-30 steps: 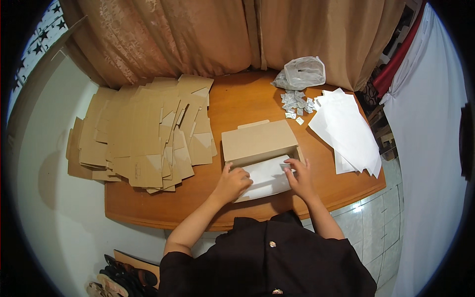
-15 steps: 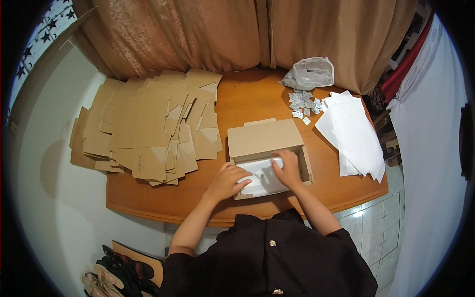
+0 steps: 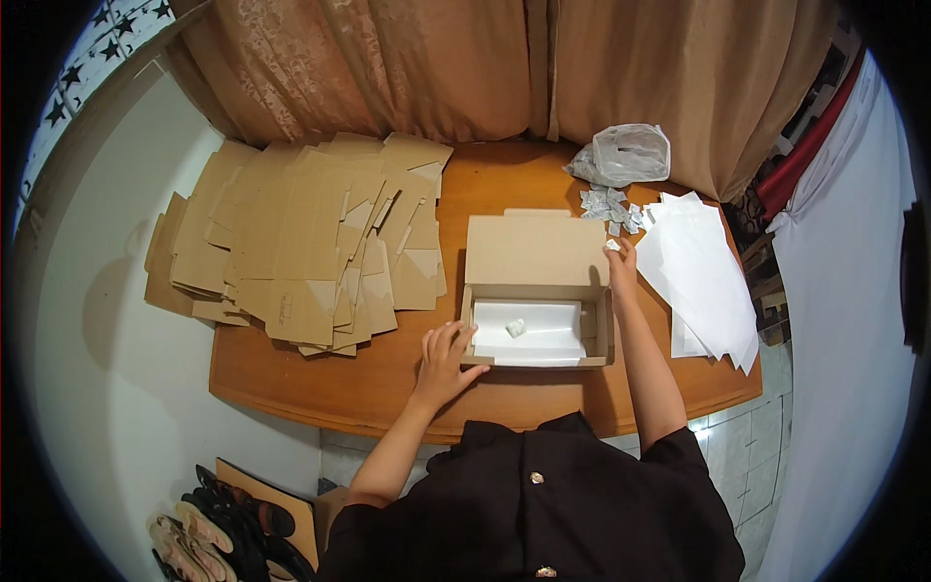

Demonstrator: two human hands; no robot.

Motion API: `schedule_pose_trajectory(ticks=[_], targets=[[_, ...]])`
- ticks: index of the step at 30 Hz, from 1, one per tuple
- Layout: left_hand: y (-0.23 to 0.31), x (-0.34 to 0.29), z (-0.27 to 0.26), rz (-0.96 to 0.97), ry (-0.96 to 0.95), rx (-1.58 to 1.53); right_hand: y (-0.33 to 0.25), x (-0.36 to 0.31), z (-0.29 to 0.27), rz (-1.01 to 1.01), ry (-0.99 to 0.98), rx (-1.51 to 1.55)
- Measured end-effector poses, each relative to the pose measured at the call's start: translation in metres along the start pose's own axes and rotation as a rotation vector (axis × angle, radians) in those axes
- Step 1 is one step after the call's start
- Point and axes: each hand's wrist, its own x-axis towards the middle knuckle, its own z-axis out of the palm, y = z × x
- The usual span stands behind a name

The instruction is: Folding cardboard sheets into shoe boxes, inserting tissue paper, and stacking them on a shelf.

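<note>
A cardboard box [image 3: 539,250] stands on the table with its lid folded back. White paper [image 3: 558,325] lines its inside, and a small white sachet [image 3: 516,328] lies on that lining. My left hand [image 3: 446,364] grips the box's near left corner, thumb along the front and fingers at the side wall. Beyond the box's right side, my right hand [image 3: 624,267] pinches another small sachet [image 3: 613,245] between its fingertips. Just past it lies a heap of similar sachets [image 3: 606,206].
Flattened cardboard boxes [image 3: 291,223] are stacked at the left of the wooden table [image 3: 407,378]. White paper sheets [image 3: 696,272] lie at the right. A clear plastic bag [image 3: 626,155] sits at the back near a brown curtain [image 3: 436,73]. Shoes [image 3: 228,524] are on the floor at lower left.
My right hand has left the box's inside and moved right and away to the sachet heap, where it has a sachet. My left hand has shifted from the lining to the box's corner.
</note>
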Motion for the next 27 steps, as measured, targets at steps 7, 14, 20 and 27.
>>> schedule_pose_trajectory(ticks=[7,14,20,27], targets=[[-0.007,0.001,0.019,-0.13,0.05,0.011,-0.014,-0.025,-0.016,-0.252,-0.051,0.214],[-0.012,0.003,0.023,-0.382,0.257,-0.657,0.008,-0.091,-0.037,-0.457,-0.165,-0.07],[-0.005,0.026,0.027,-0.395,0.196,-0.835,0.036,-0.13,-0.038,-0.371,-0.079,-0.258],[-0.01,0.021,0.047,-0.367,0.233,-0.744,0.03,-0.146,-0.032,-0.255,-0.001,-0.499]])
